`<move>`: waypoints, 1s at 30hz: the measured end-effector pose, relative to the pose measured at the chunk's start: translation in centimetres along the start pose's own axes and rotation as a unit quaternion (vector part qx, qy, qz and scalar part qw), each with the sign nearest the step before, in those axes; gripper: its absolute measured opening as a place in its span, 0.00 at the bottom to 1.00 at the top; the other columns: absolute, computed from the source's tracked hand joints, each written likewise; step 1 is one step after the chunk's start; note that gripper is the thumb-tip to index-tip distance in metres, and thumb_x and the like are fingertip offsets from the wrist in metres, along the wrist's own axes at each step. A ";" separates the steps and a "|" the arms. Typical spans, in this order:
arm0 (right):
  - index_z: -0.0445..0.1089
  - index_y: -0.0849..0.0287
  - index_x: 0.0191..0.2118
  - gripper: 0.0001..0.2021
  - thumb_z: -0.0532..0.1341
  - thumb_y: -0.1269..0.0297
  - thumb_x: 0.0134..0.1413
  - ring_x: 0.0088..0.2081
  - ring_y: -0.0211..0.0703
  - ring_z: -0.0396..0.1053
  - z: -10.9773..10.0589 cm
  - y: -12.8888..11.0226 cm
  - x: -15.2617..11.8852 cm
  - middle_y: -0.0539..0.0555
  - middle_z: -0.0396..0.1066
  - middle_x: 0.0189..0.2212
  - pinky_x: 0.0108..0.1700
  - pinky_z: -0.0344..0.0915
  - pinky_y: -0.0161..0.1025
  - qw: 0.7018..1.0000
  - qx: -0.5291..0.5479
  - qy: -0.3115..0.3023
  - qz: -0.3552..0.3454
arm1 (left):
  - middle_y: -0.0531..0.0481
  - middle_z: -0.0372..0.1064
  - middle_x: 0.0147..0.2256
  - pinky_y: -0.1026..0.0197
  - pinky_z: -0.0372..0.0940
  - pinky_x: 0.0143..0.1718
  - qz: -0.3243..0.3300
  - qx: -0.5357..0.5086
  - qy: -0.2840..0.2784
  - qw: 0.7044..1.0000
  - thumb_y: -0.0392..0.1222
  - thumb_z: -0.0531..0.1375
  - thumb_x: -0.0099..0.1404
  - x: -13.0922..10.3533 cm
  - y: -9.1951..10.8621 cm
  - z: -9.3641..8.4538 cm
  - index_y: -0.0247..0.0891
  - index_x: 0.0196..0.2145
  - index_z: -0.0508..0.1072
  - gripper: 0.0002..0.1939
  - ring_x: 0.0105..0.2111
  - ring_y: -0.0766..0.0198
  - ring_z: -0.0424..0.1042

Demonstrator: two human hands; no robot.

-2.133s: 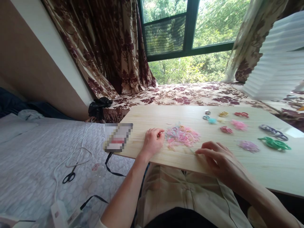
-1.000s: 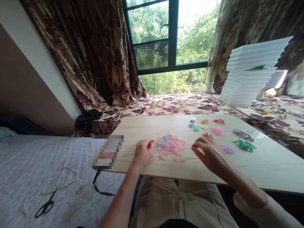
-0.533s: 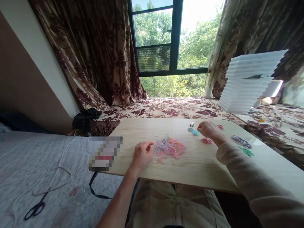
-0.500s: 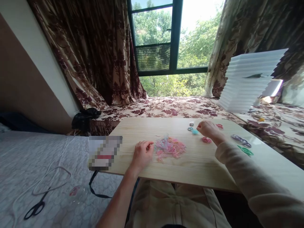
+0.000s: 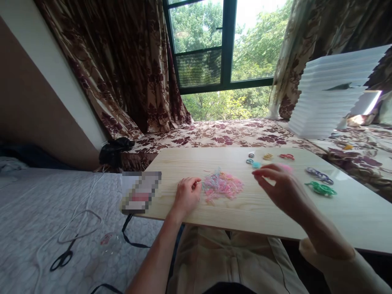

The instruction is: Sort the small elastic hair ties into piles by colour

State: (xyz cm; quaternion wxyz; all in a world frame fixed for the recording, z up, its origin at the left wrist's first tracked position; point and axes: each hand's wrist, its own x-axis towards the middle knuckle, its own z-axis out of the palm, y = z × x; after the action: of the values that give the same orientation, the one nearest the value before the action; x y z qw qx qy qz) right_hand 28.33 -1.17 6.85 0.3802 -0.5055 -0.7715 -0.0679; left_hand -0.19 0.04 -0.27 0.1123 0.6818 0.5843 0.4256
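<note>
Green bands (image 5: 323, 189), purple bands (image 5: 320, 175) and other single-colour groups are already lying apart at right; a mixed pile (image 5: 225, 187) is lying unseparated mid-frame. Beside it, the left hand (image 5: 186, 197) is curling its fingers; the right hand (image 5: 289, 196) is bringing fingertips close, grip unclear.

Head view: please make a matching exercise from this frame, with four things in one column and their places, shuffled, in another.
1. scissors
2. green bands
3. left hand
4. black bag

A. at the left edge of the pastel pile
B. on the pale bedding
C. by the left end of the window seat
D. next to the dark purple bands

Pairs: 1-B; 2-D; 3-A; 4-C
</note>
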 end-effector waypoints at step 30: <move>0.79 0.53 0.43 0.16 0.55 0.72 0.62 0.35 0.45 0.70 6.9 -1.9 1.2 0.56 0.75 0.34 0.37 0.66 0.40 0.982 -0.014 -0.137 -0.127 | 0.49 0.76 0.33 0.57 0.67 0.45 0.009 0.011 0.013 1.000 0.32 0.59 0.63 0.0 0.6 -0.1 0.39 0.36 0.78 0.08 0.38 0.60 0.73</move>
State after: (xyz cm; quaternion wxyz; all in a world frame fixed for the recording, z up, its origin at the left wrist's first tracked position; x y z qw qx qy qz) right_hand 22.93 2.22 3.30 0.2520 -0.4135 -0.8731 -0.0569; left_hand 0.13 -0.15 0.15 0.0928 0.6828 0.5840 0.4290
